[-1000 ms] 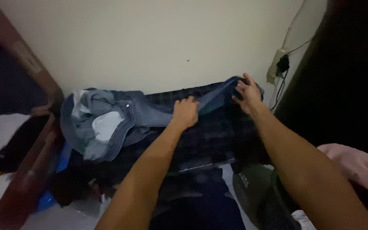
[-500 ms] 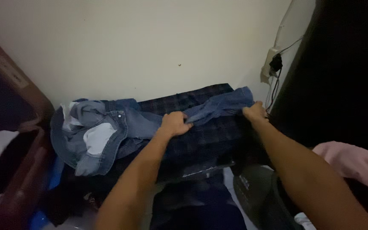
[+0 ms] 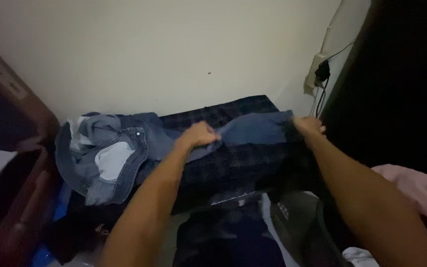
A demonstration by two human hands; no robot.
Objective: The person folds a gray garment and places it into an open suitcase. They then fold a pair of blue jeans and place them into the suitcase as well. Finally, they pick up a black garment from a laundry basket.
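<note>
Two hands hold one pair of blue jeans (image 3: 139, 148): left hand (image 3: 199, 134) in a closed grip on a leg near its middle, right hand (image 3: 309, 126) clamped on the leg's end. Jeans lie over a dark plaid cloth (image 3: 243, 165) against the pale wall (image 3: 174, 54); pink fabric (image 3: 416, 190) sits at far right.

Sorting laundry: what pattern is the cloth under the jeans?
Dark plaid cloth, seen in the head view.

Your far reach ends at the pale wall (image 3: 174, 49), and the dark panel (image 3: 401, 84) with the socket and hanging cable (image 3: 320, 79) closes the right. The wooden frame (image 3: 21, 198) blocks the left. Nearer, the pink cloth (image 3: 416, 190) and dark clothes (image 3: 233, 237) crowd the space below your arms.
</note>
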